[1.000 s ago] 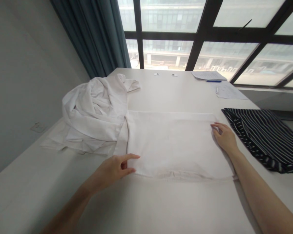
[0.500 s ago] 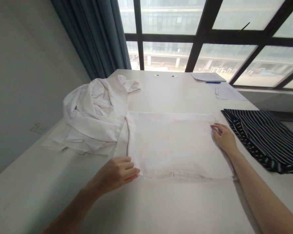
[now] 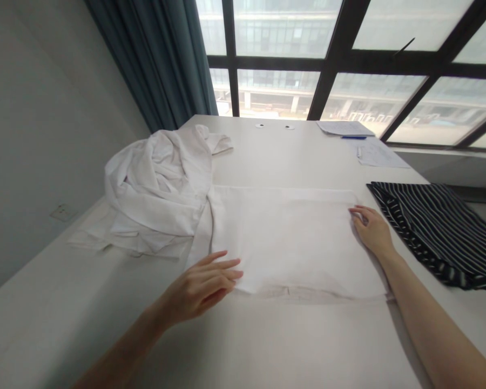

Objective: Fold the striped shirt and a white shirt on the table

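Note:
A white cloth lies folded into a flat rectangle, with uneven layers showing along its near edge. Over its near left corner, my left hand is open, fingers spread and fingertips at the fabric. On the opposite side, my right hand has its thumb and fingers closed at the cloth's right edge. Against the left side of the rectangle is a crumpled heap of white fabric; whether the two are one piece I cannot tell.
Black-and-white striped fabric lies at the right edge of the white table. Toward the back right are papers and a blue pen. A dark curtain and windows stand behind the table.
My left hand has opened from a pinch at the near left corner, spreading its fingers and shifting slightly right over the cloth. My right hand stays in place.

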{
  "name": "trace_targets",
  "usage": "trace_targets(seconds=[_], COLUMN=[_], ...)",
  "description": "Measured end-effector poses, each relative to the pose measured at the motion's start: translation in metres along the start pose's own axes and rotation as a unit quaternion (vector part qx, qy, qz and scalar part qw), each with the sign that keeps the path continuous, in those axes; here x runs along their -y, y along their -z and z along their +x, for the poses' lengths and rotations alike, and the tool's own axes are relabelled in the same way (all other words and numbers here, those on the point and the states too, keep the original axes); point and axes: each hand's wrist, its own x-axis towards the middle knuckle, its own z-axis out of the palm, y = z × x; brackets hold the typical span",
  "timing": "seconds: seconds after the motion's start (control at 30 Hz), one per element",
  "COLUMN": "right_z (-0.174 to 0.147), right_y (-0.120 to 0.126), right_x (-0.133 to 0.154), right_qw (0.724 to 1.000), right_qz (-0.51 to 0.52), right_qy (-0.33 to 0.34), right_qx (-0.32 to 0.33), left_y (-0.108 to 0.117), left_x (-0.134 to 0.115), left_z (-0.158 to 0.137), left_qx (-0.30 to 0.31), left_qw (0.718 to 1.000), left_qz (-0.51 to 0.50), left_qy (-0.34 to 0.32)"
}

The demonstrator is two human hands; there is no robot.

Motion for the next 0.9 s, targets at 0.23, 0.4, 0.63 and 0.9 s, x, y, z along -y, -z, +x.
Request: trace_targets(seconds=[0.23,0.4,0.63,0.9], right_z=[0.001,0.005,0.013,-0.047], right_y=[0.001,0.005,0.025,0.035], right_x=[-0.003,0.001,0.060,0.211], right_qw=[1.000,1.000,0.989,0.858], right_qz=[0.005,0.004,0.053,0.191], right_qy=[-0.006,-0.010,0.093,0.308], right_qx=[0.008,0.028,0.098,0.363], left_y=[-0.006,-0.012,-0.019,-0.026], left_x=[0.009,0.012,0.009,0.030], left_z=[-0.006,-0.007,0.000,-0.016], left_qx=[0.101,0.079,0.041,-0.048], left_qw=[0.992,0.989,0.994,0.964], left_qz=[-0.049,-0.075,-0.054,0.132], left_qy=[0.059,0.098,0.084,0.224])
